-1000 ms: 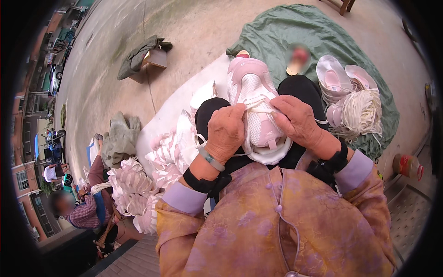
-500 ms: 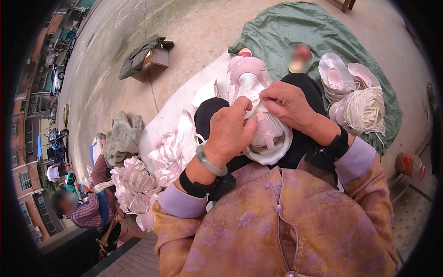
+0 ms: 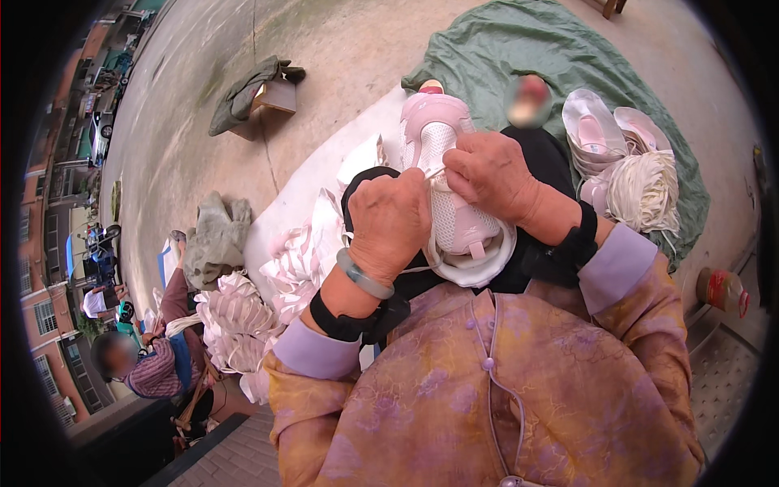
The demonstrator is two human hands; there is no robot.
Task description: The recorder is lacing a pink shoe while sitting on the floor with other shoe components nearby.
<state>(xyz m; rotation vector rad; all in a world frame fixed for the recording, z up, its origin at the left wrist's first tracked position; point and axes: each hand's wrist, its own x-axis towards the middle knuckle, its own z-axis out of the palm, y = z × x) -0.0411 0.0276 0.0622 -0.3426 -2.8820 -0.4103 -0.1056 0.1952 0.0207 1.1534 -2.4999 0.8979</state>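
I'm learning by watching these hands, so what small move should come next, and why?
Probably ease the left hand and right hand slightly apart to snug the white lace: both are closed near it, with a short stretch showing between them across the pink-and-white shoe.

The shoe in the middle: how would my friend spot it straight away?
Find the big green cloth on the ground, then look just below it, between the person's black-clad legs. The pink-and-white shoe is there. Unlike the pink-and-white pieces heaped to the left, it has the left hand and right hand pinching its white lace.
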